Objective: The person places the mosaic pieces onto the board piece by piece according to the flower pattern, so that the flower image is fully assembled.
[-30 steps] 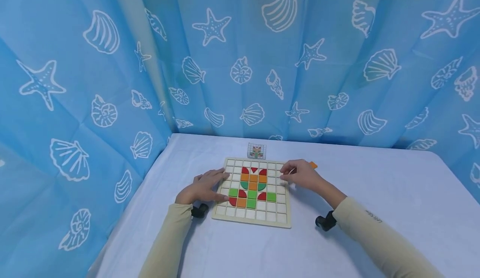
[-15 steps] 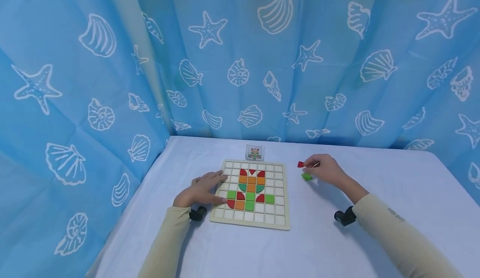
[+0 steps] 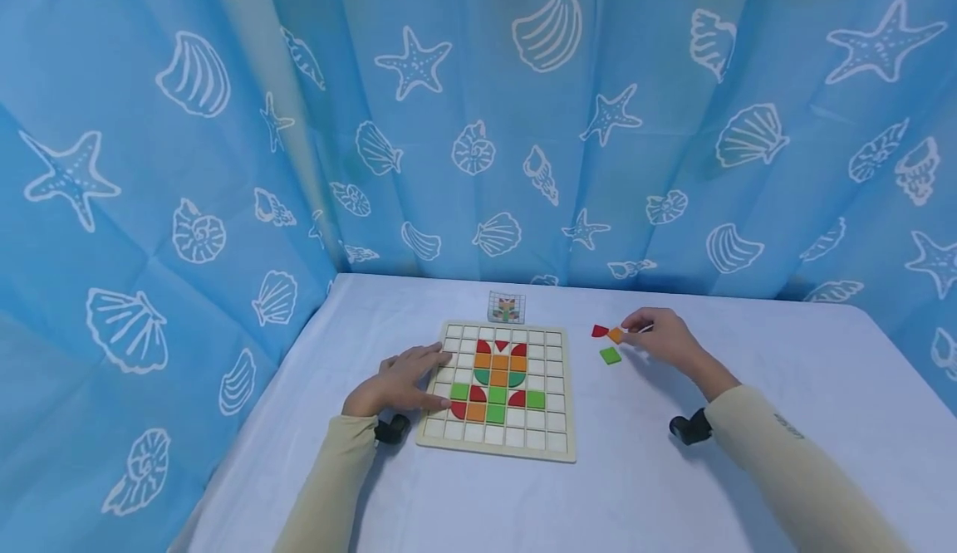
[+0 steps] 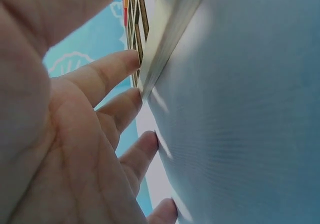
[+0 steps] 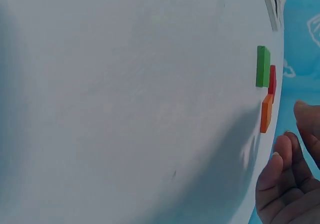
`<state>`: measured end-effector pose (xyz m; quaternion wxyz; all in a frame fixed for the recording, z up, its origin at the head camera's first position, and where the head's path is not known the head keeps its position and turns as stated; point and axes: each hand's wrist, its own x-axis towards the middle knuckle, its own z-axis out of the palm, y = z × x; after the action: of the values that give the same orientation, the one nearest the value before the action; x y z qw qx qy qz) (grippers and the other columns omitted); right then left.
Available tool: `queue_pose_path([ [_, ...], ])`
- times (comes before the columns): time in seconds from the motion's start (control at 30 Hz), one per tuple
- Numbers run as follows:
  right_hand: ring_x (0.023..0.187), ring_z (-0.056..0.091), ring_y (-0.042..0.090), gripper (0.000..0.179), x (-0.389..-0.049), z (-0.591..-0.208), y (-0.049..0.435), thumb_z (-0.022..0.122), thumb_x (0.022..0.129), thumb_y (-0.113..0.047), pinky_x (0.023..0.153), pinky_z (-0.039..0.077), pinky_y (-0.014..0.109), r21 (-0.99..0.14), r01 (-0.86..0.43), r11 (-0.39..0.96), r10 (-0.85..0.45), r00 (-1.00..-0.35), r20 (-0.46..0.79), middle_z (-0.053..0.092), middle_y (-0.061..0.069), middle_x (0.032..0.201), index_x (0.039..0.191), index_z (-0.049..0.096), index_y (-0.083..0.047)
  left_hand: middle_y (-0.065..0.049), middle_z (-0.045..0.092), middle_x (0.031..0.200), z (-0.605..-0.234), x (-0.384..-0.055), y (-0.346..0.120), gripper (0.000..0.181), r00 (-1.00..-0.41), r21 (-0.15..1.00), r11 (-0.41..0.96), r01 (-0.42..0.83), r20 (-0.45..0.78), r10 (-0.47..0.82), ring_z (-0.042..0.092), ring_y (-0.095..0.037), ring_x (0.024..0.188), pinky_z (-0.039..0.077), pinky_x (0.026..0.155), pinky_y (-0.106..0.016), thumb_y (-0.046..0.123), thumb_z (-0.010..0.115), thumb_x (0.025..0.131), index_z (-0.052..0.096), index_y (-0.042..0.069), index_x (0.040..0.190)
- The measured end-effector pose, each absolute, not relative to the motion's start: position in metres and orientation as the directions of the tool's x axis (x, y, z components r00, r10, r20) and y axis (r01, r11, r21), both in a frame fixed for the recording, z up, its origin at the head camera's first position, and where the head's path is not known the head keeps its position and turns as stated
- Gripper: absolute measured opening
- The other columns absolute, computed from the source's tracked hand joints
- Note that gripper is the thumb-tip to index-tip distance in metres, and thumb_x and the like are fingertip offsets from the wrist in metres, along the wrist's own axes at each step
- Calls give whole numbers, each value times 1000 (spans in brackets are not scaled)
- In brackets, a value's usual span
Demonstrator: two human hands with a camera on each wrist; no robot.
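Observation:
A wooden grid board [image 3: 497,452] lies on the table, with red, orange, green and teal pieces forming a flower among white squares. My left hand [image 3: 404,380] lies along its left edge, fingers spread; in the left wrist view fingertips [image 4: 131,58] touch the board's side. Right of the board are three loose tiles: a red one [image 3: 600,331], an orange one [image 3: 615,335] and a green one [image 3: 611,355]. My right hand [image 3: 665,339] is just right of the orange tile. In the right wrist view its thumb and loosely bent fingers stand apart, with nothing between them.
A small pattern card [image 3: 507,307] with a similar flower lies behind the board. The table [image 3: 635,486] has a white cloth, and a blue curtain [image 3: 449,196] with shell prints hangs behind and at the left.
My right hand has moved from the board's right edge to the loose tiles on the right. The green tile, tilted by its fingers half a second ago, now lies flat. The left hand stays put.

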<state>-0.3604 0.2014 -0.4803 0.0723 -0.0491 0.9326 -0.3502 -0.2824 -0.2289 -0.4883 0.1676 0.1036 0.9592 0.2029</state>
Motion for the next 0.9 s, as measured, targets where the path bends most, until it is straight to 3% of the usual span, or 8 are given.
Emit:
queue_pose_path([
  [0.23, 108, 54, 36, 43, -373, -492, 202, 70, 92, -27, 89, 56, 42, -670, 53, 741, -75, -984, -161, 58, 23, 123, 125, 60, -2, -1, 27, 164, -489, -284, -227, 86, -920, 427, 893, 141, -276, 278, 21, -29, 151, 16, 118, -64, 51, 78, 80, 38, 27, 152],
  [0.47, 117, 46, 38, 55, -378, -497, 194, 71, 90, -37, 99, 47, 51, -670, 129, 732, -34, -974, -224, 51, 24, 132, 130, 57, -1, -2, 27, 164, -486, -283, -229, 86, -921, 420, 896, 146, -273, 277, 21, -30, 151, 16, 117, -65, 51, 77, 80, 38, 26, 153],
  [0.9, 118, 46, 40, 40, -370, -498, 196, 67, 94, -24, 105, 44, 55, -699, 105, 708, -55, -978, -202, 53, 24, 131, 127, 59, -3, -2, 26, 164, -486, -279, -231, 86, -919, 425, 892, 153, -272, 287, 21, -29, 151, 16, 117, -65, 50, 77, 81, 37, 25, 154],
])
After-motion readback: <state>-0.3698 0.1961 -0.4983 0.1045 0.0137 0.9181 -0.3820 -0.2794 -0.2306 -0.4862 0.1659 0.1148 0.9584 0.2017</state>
